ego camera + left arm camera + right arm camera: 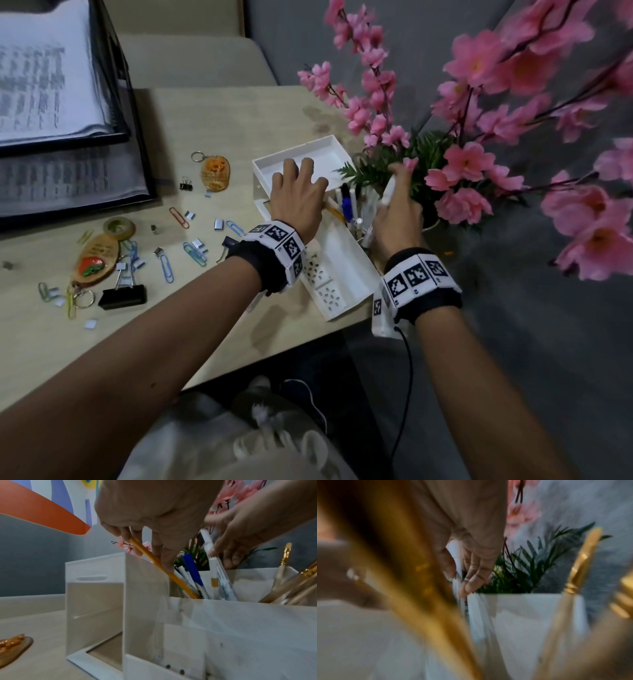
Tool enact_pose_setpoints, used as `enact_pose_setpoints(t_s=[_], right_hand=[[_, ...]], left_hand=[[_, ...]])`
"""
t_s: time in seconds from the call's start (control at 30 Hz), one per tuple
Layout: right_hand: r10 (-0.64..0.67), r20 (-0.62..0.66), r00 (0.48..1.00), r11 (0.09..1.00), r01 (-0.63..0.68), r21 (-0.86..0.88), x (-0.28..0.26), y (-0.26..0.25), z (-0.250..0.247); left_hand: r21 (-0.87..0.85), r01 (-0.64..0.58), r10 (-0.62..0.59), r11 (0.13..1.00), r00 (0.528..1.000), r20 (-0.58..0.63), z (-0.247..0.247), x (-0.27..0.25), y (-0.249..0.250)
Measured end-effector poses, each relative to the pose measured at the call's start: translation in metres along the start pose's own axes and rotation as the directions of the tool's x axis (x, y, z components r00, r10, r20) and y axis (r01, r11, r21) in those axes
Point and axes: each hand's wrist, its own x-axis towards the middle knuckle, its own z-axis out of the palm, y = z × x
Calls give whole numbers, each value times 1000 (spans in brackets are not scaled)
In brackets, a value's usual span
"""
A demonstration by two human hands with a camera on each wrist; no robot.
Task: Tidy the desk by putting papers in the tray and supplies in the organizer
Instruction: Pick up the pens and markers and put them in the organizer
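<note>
Left hand pinches a yellow pencil slanting into the white organizer on the table; right hand pinches a white pen above the pens there.

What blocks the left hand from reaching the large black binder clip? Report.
Probably yes: the large black binder clip lies uncovered on the desk, though the left hand holds a yellow pencil.

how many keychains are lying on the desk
2. One orange keychain lies left of the white organizer, beside a small black binder clip. The strawberry keychain lies nearer the person, among paper clips. The left arm may hide others.
</note>
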Motion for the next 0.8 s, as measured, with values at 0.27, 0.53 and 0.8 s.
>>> enact_pose_setpoints(t_s=[0.27,0.53,0.8], right_hand=[[-48,9,999,999,48,-12,8,-13,4],[177,418,891,922,-2,-387,21,10,23],[266,352,897,958,-205,-200,28,14,22]], left_hand=[[-662,35,-21,749,999,30,-8,16,9],[-775,59,-77,630,997,13,-7,28,19],[-732,16,4,681,1000,25,-10,32,19]])
